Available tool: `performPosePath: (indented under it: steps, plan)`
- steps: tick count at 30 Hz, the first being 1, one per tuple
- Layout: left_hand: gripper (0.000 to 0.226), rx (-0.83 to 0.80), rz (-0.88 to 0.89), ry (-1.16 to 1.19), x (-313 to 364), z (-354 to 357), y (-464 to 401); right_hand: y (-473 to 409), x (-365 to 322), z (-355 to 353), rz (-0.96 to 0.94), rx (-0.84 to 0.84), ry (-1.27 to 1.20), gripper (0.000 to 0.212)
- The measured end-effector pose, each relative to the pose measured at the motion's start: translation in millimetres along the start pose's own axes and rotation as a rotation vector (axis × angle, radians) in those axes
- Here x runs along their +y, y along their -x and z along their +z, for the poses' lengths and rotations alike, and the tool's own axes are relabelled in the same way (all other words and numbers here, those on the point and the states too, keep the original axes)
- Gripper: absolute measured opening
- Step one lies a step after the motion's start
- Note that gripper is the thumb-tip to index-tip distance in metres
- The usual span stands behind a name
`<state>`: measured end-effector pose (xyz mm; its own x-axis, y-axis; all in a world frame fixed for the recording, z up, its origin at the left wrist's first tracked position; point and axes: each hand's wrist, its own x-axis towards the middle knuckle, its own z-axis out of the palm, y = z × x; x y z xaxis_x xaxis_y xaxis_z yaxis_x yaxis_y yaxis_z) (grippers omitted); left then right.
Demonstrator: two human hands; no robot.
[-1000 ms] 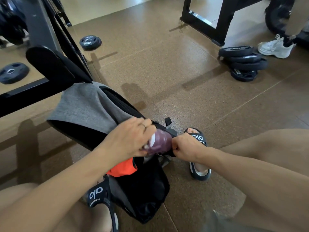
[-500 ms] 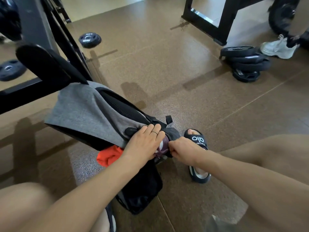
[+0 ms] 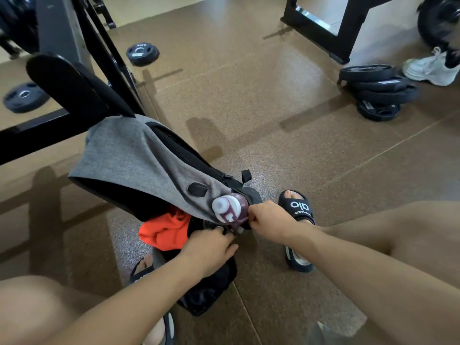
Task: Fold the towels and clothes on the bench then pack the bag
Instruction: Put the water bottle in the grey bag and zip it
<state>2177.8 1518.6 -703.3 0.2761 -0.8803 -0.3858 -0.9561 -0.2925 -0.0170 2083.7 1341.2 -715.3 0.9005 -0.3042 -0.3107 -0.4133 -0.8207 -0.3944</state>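
Black slide [image 3: 298,207] reads "alo" — beside grey bag [image 3: 129,158].

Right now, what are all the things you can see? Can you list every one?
backpack: one, grey and black, on the floor between the feet, open
bottle: one, purple with white cap, in the backpack's side pocket
cloth: one, orange, sticking out of the backpack
weight plates: one black stack far right, two single ones far left
sneaker: one, white, top right
sandals: two, black
left hand: at the backpack's opening
right hand: gripping the pocket edge
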Motion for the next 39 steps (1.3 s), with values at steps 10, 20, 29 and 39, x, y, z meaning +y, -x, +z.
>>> performPosePath:
  steps: [10,20,29,39]
  plan:
    - [0.026,0.027,-0.211,0.322,0,-3,4,-10,-8,3,0.149,-0.170,-0.103,0.027]
    - [0.014,0.035,-0.254,0.318,-10,-13,11,-11,-33,15,0.428,-0.194,-0.581,0.048]
    - [0.013,0.026,-0.283,0.599,-16,-9,11,-30,-54,65,0.566,-0.199,-1.062,0.033]
    - [0.023,0.103,-0.373,0.649,-24,-12,12,-21,-70,48,0.540,-0.279,-1.085,0.024]
